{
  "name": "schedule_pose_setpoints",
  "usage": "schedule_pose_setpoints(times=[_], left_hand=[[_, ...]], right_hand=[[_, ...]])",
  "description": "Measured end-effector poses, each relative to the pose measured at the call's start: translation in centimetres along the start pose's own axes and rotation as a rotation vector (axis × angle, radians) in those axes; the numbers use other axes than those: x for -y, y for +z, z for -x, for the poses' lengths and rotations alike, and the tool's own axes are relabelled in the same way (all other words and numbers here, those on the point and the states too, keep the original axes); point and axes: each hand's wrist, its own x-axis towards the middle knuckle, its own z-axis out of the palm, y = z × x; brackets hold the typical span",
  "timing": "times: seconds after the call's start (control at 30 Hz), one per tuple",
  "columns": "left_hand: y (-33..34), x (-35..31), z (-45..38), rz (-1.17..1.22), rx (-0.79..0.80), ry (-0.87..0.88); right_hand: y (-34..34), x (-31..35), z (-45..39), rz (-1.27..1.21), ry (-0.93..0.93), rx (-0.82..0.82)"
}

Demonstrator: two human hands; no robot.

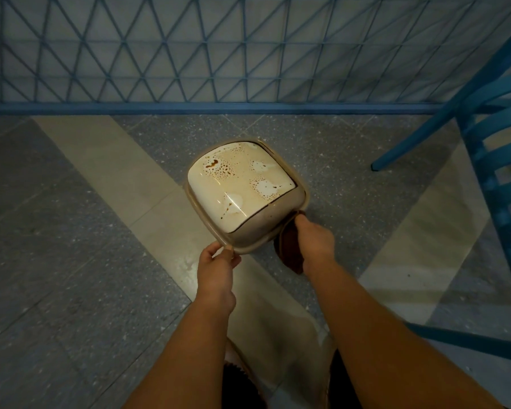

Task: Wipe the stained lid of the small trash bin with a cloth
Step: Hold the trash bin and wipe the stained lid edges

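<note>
Left hand [219, 261] grip pinches bin rim [242, 250]; right hand [314, 240] grips dark cloth [288, 252] beside glossy, brown-stained, rounded-square lid [242, 184].

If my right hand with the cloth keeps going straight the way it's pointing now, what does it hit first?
Most likely the trash bin. The right hand, holding the dark cloth, points up and slightly left at the bin's near right side, below the stained lid. It looks almost touching already, though depth is unclear.

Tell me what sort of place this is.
Probably a café or restaurant seating area: speckled tiled floor, blue lattice partition, blue slatted chair under a glass tabletop. A small trash bin stands on the floor.
</note>
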Motion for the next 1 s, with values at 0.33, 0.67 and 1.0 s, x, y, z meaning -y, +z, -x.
schedule_pose_setpoints(times=[0.33,0.67,1.0], left_hand=[[3.1,1.2,0.7,0.436,0.091,-0.084],[3.5,2.0,-0.3,0.326,0.03,-0.001],[3.4,2.2,-0.2,0.275,0.006,-0.005]], right_hand=[[0.6,-5.4,1.9,-0.1,-0.051,0.011],[0.8,-3.3,0.8,-0.065,-0.049,-0.103],[2.0,-4.8,2.7,-0.11,-0.069,-0.052]])
